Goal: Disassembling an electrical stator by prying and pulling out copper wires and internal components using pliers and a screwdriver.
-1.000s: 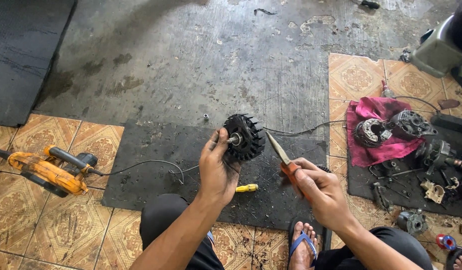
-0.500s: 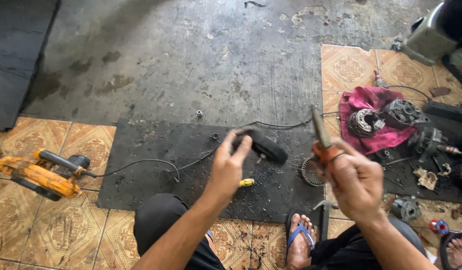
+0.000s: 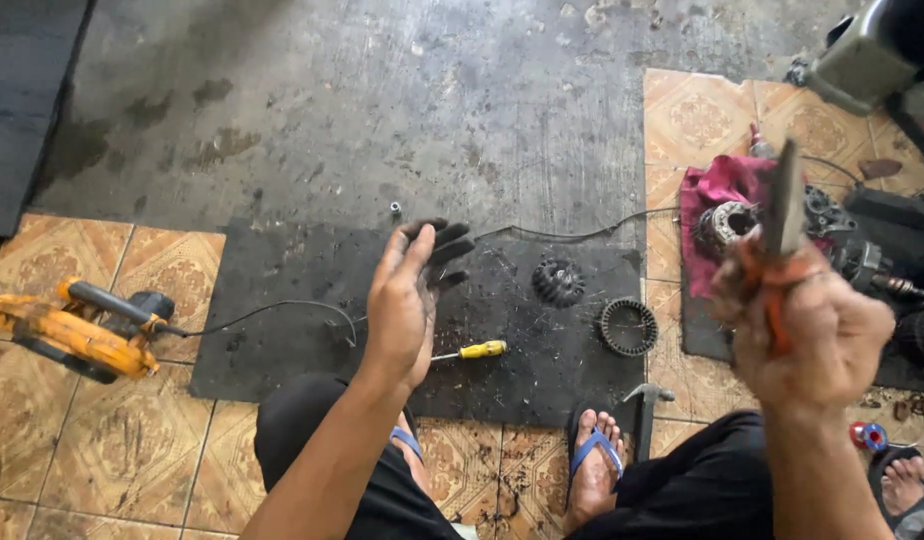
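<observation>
My left hand [image 3: 410,295] is raised over the black rubber mat [image 3: 282,300], fingers spread and greasy, holding nothing. My right hand [image 3: 807,325] is lifted at the right, gripping an orange-handled tool [image 3: 782,215] with a flat metal blade that points up. On the mat ahead lie a black finned fan wheel [image 3: 559,281] and a ribbed black ring [image 3: 628,326], both apart from my hands. A yellow-handled screwdriver [image 3: 472,351] lies near my left wrist.
An orange power tool [image 3: 72,330] with a cord sits on the tiles at left. Motor parts rest on a pink cloth [image 3: 717,190] at right. A hammer [image 3: 644,410] lies by my sandalled foot [image 3: 592,465]. A small nut [image 3: 395,208] lies on the concrete.
My left hand has let go of the black fan wheel, which now lies on the mat, and has opened. My right hand has lifted the orange-handled tool up and to the right.
</observation>
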